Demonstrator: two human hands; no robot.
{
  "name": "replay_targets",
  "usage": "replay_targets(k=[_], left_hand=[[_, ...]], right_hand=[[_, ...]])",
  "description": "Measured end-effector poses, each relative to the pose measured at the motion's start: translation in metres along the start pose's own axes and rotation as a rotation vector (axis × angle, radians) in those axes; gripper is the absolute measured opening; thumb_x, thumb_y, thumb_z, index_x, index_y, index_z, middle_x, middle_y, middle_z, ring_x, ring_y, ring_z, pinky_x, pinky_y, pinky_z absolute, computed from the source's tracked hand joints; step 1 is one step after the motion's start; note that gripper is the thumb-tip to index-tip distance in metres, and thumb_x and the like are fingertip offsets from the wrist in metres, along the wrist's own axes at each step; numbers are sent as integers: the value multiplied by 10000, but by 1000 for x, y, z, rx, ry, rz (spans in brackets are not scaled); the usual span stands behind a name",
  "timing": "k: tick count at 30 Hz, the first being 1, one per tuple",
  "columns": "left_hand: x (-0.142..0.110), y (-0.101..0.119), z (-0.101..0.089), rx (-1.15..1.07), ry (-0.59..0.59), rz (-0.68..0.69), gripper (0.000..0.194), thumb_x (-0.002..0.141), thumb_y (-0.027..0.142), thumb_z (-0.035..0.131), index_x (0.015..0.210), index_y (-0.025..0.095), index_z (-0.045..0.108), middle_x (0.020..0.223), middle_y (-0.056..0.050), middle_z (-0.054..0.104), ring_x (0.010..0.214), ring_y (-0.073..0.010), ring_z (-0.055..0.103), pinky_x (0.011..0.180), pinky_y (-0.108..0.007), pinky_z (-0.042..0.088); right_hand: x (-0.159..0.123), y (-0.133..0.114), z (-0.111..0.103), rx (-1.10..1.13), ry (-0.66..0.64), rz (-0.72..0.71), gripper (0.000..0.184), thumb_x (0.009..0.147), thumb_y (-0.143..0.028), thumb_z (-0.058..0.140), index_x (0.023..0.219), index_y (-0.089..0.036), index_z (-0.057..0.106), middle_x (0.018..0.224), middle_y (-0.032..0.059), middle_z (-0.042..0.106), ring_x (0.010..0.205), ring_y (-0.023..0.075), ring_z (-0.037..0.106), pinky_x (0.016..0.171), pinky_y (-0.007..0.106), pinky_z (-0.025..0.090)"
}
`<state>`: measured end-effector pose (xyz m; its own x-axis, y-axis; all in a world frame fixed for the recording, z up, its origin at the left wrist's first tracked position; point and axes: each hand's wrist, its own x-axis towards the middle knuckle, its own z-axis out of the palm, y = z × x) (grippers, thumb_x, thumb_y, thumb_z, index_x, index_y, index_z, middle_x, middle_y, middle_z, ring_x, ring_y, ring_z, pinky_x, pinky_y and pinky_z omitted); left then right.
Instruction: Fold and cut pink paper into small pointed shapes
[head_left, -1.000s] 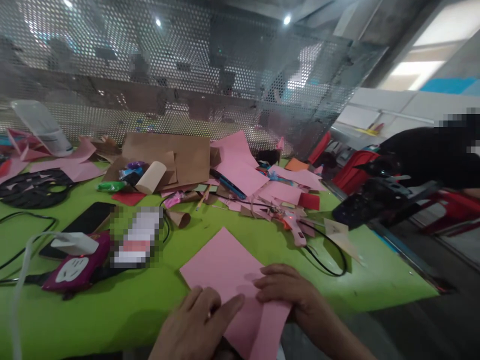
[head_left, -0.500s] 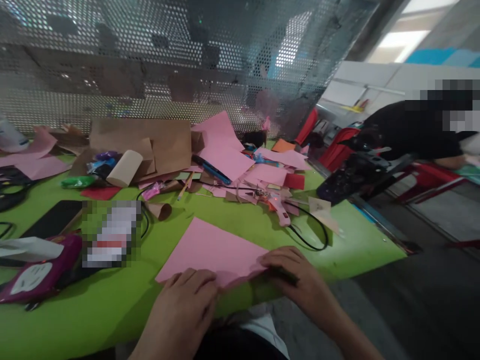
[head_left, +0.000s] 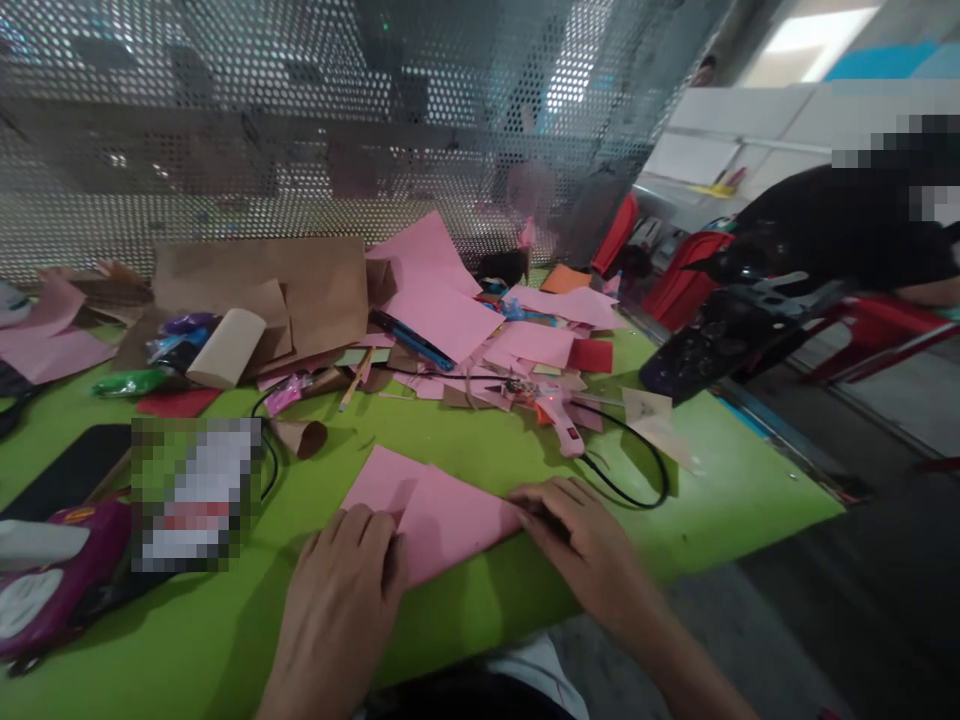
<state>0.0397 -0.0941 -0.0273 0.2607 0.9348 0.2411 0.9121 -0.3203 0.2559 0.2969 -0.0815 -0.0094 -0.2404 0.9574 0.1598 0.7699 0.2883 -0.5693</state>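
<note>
A pink sheet of paper [head_left: 454,520] lies folded over on the near part of the table, one layer crossing another in a triangular shape. Over its left side bends my left hand [head_left: 345,565], closed with the paper's edge between thumb and fingers. My right hand [head_left: 574,530] pinches the pointed right corner between thumb and fingertips. Beyond the right hand sits a pink hot glue gun [head_left: 561,420] with a small red light and a black cable.
A green table [head_left: 442,425] carries pink paper scraps [head_left: 446,320], brown cardboard [head_left: 322,290], a pencil [head_left: 356,380] and a purple tissue holder [head_left: 71,570]. A dark phone [head_left: 71,470] lies left. Behind rises a perforated metal panel [head_left: 300,130]. A person in black [head_left: 832,220] is at the right.
The pink paper, a single flat layer before, now has one part folded over another. My left hand has shifted left on it. The view has moved slightly.
</note>
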Motion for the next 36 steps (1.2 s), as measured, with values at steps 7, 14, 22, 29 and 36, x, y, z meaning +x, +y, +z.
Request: replay_targets(k=[7,14,22,29,36], left_hand=[[2,-4,3,22,-23,7,211,942,201,411,772,209,536,743,-22,576,673,-198,548,606,-316,375],[4,-2,1,0,-42,-4,189,947,189,408,822,203,549,764,-24,571,703,-214,545,637,-334,373],[6,2,1,-2,-63,-50,223,945,163,381,861,180,586,778,-30,574,704,-213,539,659,-346,387],[5,1,3,0,-61,-42,186,940,165,399,923,190,583,795,-32,589,721,-204,549,661,-339,387],[2,-11,7,8,-20,50,131,932,209,442,939,209,573,796,-26,615,707,-199,584,621,-315,415]], right_hand=[[5,2,4,-38,-13,5,181,976,-273,481,1077,-266,631,1023,76,668,952,263,606,779,413,491],[9,4,6,-41,-1,-10,180,976,-301,468,1051,-274,630,990,78,673,899,264,620,728,413,502],[8,7,8,-36,14,-2,151,962,-319,488,1026,-285,621,956,69,673,862,261,621,695,399,504],[9,9,9,-63,31,14,122,949,-306,496,1002,-275,601,950,74,660,814,250,623,659,373,486],[7,2,2,-38,-23,66,114,941,-227,529,1032,-239,598,985,68,638,867,232,607,711,359,478]])
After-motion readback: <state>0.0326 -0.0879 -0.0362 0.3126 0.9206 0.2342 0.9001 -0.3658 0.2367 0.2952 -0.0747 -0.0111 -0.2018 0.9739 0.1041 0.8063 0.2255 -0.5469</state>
